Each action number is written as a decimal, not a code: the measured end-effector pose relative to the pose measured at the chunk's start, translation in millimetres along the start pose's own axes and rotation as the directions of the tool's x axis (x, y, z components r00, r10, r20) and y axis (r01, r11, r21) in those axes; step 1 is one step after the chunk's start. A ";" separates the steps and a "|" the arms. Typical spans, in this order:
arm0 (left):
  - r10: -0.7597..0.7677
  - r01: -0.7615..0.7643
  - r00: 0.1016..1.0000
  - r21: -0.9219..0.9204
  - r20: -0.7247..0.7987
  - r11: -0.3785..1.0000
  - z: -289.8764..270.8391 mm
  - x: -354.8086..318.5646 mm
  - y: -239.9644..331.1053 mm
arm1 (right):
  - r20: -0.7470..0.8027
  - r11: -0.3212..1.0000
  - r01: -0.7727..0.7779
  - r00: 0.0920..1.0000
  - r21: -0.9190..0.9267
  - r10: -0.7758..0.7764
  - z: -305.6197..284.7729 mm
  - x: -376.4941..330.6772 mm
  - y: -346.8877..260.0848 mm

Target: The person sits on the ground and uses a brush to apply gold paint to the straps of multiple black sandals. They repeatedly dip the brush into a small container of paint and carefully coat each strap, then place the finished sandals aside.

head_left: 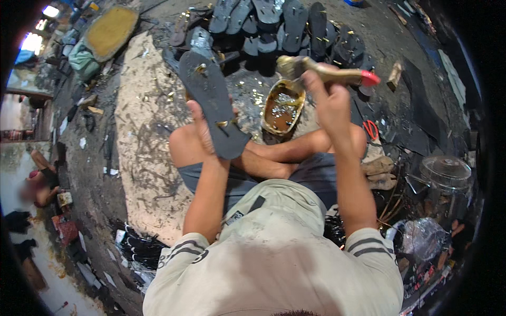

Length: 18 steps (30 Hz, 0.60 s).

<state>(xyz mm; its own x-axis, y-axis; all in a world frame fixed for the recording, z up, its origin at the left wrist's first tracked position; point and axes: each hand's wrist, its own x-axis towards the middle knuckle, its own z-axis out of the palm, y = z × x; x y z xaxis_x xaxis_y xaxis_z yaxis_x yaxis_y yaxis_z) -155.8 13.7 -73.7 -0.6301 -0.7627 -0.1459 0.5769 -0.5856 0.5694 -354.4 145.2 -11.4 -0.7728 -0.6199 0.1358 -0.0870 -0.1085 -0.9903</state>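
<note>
My left hand (201,128) is closed around the edge of a long dark grey shoe sole (206,95), held up over my left knee. Yellowish tabs or folded strips stick out of the sole at two spots. In my right hand (333,100) is a brush (345,77) with a red-tipped handle, gripped near its middle. The bristles, coated in something yellowish, hang above the far rim of an oval tub (265,117). Glossy amber-brown liquid (282,113), like glue, lies inside that tub, which stands on the ground beyond my crossed legs.
Several dark soles (294,23) lie in rows at the far side. A stained beige sheet (145,131) covers the ground at left. To the right are a wooden block (394,75), a red loop (371,129) and a wire fan guard (445,174). Another person (42,181) is at far left.
</note>
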 end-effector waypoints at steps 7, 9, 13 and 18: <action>0.113 -0.122 0.989 -0.106 -0.094 0.987 49.2 -8.0 -10.2 | 0.248 0.884 0.439 0.885 -0.159 -0.394 77.1 -39.6 18.5; 0.029 -0.021 0.996 -0.085 0.090 0.996 20.6 -1.0 9.9 | 0.366 0.733 0.659 0.732 -0.168 -0.574 72.5 -63.4 16.3; -0.101 0.112 0.992 -0.177 0.070 0.978 29.3 2.7 6.8 | 0.497 0.884 0.454 0.746 0.108 -0.444 66.5 -49.6 21.8; -0.107 0.139 0.989 -0.381 0.103 0.914 36.6 -8.8 -3.8 | 0.492 0.628 0.778 0.536 0.029 -0.686 83.8 -5.0 -7.1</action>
<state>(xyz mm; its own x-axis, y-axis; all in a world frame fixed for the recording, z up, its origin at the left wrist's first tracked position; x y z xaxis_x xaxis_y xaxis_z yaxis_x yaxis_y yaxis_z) -171.5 32.6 -44.9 -0.7385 -0.6632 -0.1216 0.6381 -0.7457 0.1917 -297.3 84.0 -2.5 -0.0448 -0.6403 0.7668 -0.6374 -0.5727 -0.5154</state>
